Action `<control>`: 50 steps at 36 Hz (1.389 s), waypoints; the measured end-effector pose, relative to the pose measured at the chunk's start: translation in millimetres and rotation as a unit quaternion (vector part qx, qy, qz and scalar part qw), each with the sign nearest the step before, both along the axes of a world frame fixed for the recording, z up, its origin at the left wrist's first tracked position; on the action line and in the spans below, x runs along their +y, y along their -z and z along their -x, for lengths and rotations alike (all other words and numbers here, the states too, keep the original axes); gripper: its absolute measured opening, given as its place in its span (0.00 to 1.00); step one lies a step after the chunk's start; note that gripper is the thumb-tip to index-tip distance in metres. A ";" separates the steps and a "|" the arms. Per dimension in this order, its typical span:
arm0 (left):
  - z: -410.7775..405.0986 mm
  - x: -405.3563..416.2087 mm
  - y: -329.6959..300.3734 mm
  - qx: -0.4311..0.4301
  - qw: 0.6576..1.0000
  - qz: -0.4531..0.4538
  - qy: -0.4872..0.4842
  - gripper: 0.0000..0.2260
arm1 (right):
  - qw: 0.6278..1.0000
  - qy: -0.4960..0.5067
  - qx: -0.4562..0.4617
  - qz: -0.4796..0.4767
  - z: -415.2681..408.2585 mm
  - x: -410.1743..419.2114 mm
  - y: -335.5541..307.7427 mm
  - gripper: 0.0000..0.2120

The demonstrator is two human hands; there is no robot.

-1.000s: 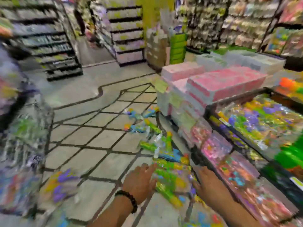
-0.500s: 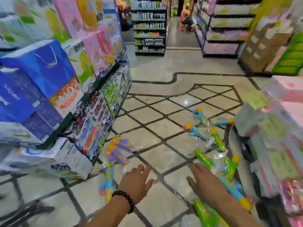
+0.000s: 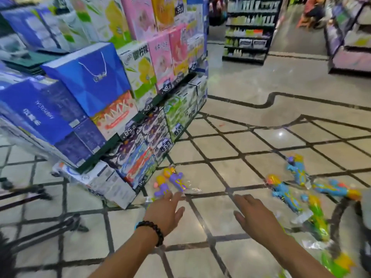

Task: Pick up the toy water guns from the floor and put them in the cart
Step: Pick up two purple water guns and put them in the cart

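**Both hands empty above the floor; water guns lie in two groups**

Your task items are toy water guns in clear plastic bags, all lying on the tiled floor (image 3: 230,149). Two purple water guns (image 3: 170,182) with yellow and orange ends lie side by side at the foot of the boxed display. Well apart from them, to the right, lies a second group: blue water guns (image 3: 287,192) with yellow and orange tips, and a green and yellow water gun (image 3: 317,217) just beside them. Another green one shows partly at the lower right edge of the view; its outline is blurred.

Your left hand (image 3: 166,211) is extended forward, palm down, fingers straight and slightly spread, holding nothing. Its fingertips (image 3: 176,195) reach the near end of the purple pair; contact cannot be confirmed. A dark beaded bracelet (image 3: 151,230) sits on that wrist. Your right hand (image 3: 254,216) is also extended palm down, fingers relaxed and apart, empty, hovering over bare tile between the two groups.

The boxed display (image 3: 112,109) stands to the left, stacked with blue, pink and green cartons carrying price tags. Its lowest cartons stand just beside the purple pair. Dark metal bars (image 3: 40,233) cross the floor at the lower left. Store shelving (image 3: 249,35) stands across the aisle in the background.
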State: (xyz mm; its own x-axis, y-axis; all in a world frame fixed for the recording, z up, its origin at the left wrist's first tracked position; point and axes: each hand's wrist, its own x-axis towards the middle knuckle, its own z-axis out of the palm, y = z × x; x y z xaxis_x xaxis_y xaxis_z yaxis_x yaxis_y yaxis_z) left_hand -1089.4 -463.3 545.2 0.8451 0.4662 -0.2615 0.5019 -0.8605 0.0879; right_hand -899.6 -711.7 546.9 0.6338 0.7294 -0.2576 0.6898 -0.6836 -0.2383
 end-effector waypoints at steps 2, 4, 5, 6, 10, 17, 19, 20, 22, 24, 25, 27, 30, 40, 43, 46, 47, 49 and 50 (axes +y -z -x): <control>-8.3 10.5 5.5 -0.006 1.000 0.002 -0.019 0.24 | 1.000 -0.023 0.006 -0.001 -20.3 21.0 5.3 0.26; -15.6 23.7 11.6 -0.005 0.999 0.004 -0.041 0.23 | 0.999 -0.046 0.012 -0.007 -38.6 44.3 12.3 0.26; -19.4 32.3 16.7 -0.005 0.998 0.009 -0.057 0.24 | 0.998 -0.057 0.013 -0.009 -47.4 57.3 15.9 0.25; -22.9 41.3 22.8 -0.007 0.997 0.014 -0.075 0.24 | 0.998 -0.067 0.014 -0.008 -55.8 70.9 19.6 0.25; -40.3 76.9 47.2 -0.011 0.991 0.029 -0.130 0.25 | 0.994 -0.105 0.022 0.005 -88.8 129.2 33.9 0.25; -88.3 158.5 96.6 0.000 0.979 0.052 -0.196 0.25 | 0.985 -0.162 0.023 0.051 -150.5 226.7 64.9 0.25; -101.2 180.5 108.5 0.009 0.977 0.065 -0.204 0.25 | 0.982 -0.174 0.018 0.068 -167.4 253.4 71.1 0.25; -106.9 191.7 113.4 0.013 0.977 0.067 -0.203 0.25 | 0.981 -0.181 0.013 0.073 -175.2 266.8 73.6 0.25; -116.1 214.3 121.5 0.025 0.977 0.059 -0.201 0.25 | 0.977 -0.196 0.003 0.082 -189.4 293.9 78.8 0.25; -123.0 234.2 129.6 0.037 0.977 0.046 -0.205 0.25 | 0.974 -0.204 0.000 0.097 -199.8 321.5 84.0 0.26; -125.5 242.6 135.0 0.042 0.976 0.040 -0.209 0.25 | 0.973 -0.207 0.001 0.106 -202.8 335.4 88.2 0.26; -129.8 256.0 146.5 0.040 0.973 0.031 -0.223 0.25 | 0.967 -0.223 0.001 0.122 -207.2 360.9 99.3 0.27; -136.0 270.4 164.7 0.032 0.963 0.040 -0.266 0.25 | 0.957 -0.247 0.004 0.151 -209.5 392.2 118.7 0.29; -144.0 281.3 233.4 0.081 0.934 0.070 -0.341 0.29 | 0.910 -0.362 0.026 0.198 -227.7 446.8 212.1 0.31; -151.1 281.2 259.6 0.093 0.923 0.081 -0.364 0.29 | 0.899 -0.384 0.044 0.207 -241.0 466.9 239.8 0.31; -161.1 280.9 295.2 0.102 0.914 0.088 -0.382 0.30 | 0.900 -0.378 0.064 0.208 -256.4 488.1 274.7 0.30; -164.1 280.6 311.6 0.096 0.914 0.086 -0.386 0.30 | 0.900 -0.376 0.068 0.209 -261.0 495.9 290.5 0.30; -171.2 283.1 346.2 0.077 0.911 0.089 -0.396 0.30 | 0.896 -0.381 0.068 0.220 -269.0 511.2 330.1 0.30; -174.2 285.3 365.7 0.073 0.906 0.094 -0.406 0.30 | 0.893 -0.383 0.068 0.226 -272.1 517.8 352.5 0.30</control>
State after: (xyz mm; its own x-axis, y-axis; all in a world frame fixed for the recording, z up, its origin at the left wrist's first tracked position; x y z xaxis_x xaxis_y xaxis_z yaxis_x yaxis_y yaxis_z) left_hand -915.3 -178.0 179.5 0.1946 0.8541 -0.4823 0.9807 -0.1797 0.0774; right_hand -627.6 -193.9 194.3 -0.0650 0.7381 -0.6715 0.9822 -0.0716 -0.1738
